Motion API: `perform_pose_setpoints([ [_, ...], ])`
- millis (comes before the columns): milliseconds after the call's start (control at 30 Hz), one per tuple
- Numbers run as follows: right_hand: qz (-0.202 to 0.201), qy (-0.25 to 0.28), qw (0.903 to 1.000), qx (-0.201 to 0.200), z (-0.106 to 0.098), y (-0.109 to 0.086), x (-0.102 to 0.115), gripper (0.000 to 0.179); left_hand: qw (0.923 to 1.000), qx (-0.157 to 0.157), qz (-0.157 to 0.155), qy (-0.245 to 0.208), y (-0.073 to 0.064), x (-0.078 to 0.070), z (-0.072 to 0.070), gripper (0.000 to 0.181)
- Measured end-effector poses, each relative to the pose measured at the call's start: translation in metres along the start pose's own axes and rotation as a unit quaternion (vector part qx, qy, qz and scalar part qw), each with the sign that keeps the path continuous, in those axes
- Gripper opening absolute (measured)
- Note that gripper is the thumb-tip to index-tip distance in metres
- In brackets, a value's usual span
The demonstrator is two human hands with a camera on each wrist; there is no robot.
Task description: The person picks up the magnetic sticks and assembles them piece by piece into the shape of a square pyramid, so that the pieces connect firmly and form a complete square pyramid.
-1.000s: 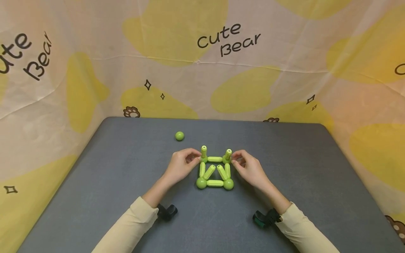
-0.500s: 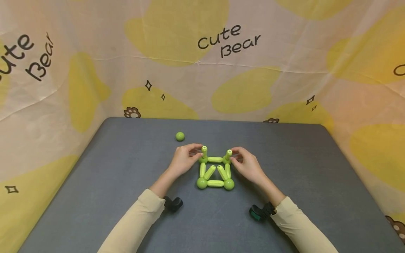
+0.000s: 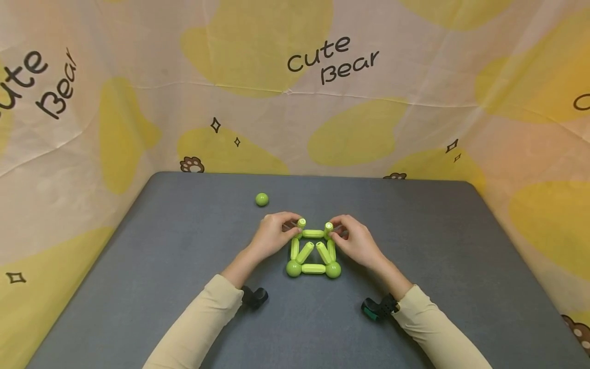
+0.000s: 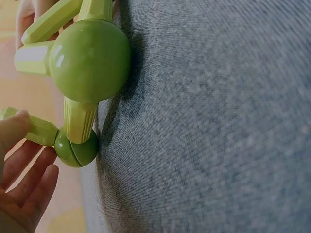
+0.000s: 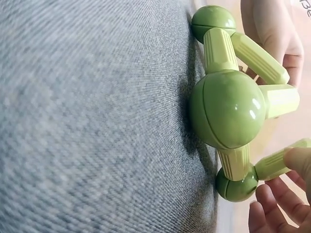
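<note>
A square frame of lime-green magnetic rods and balls lies mid-table, its near left ball and near right ball in plain sight. Two near rods, the left one and the right one, slant up and inward. My left hand pinches the far left rod between thumb and fingers; this rod rises from the far left ball. On the other side, my right hand pinches the far right rod, attached to the far right ball. Fingers partly cover both far balls in the head view.
One loose green ball lies behind the frame, to the left. The grey table ends at a printed cloth backdrop at the back and sides. Black wrist cameras, left and right, sit low over the table.
Both hands have come inward, from beside the far corners to gripping the upright far rods. Those two rods now lean toward each other and toward the near side. The loose ball stays put.
</note>
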State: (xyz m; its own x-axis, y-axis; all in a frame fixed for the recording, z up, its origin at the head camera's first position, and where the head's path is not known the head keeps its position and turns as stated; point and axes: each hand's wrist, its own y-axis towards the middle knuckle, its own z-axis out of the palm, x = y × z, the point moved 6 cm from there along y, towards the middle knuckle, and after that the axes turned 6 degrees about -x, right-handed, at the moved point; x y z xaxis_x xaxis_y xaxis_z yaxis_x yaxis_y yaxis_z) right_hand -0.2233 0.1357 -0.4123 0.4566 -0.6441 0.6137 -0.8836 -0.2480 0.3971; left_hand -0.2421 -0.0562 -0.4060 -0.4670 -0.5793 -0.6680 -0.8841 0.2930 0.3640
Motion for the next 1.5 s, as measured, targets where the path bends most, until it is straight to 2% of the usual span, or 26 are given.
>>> perform_pose_setpoints([
  [133, -0.015, -0.004, 0.9999, 0.007, 0.001, 0.001, 0.003, 0.02, 0.9993, 0.012, 0.029, 0.022, -0.001, -0.006, 0.001, 0.021],
  [400, -0.033, -0.012, 0.9991, 0.022, 0.004, 0.0, 0.006, 0.021, 0.9948, 0.016, 0.071, 0.072, -0.003, -0.013, 0.003, 0.019],
  [633, -0.042, -0.035, 0.998, 0.031, 0.008, -0.001, 0.008, 0.021, 0.9914, 0.035, 0.075, 0.101, -0.004, -0.016, 0.005, 0.02],
  [900, -0.054, -0.037, 0.9971, 0.039, 0.008, -0.001, 0.01, 0.022, 0.9855, 0.058, 0.089, 0.132, -0.003, -0.021, 0.008, 0.021],
  [1500, -0.063, -0.054, 0.9947, 0.06, 0.011, 0.0, 0.013, 0.021, 0.9826, 0.072, 0.096, 0.142, -0.002, -0.022, 0.009, 0.021],
])
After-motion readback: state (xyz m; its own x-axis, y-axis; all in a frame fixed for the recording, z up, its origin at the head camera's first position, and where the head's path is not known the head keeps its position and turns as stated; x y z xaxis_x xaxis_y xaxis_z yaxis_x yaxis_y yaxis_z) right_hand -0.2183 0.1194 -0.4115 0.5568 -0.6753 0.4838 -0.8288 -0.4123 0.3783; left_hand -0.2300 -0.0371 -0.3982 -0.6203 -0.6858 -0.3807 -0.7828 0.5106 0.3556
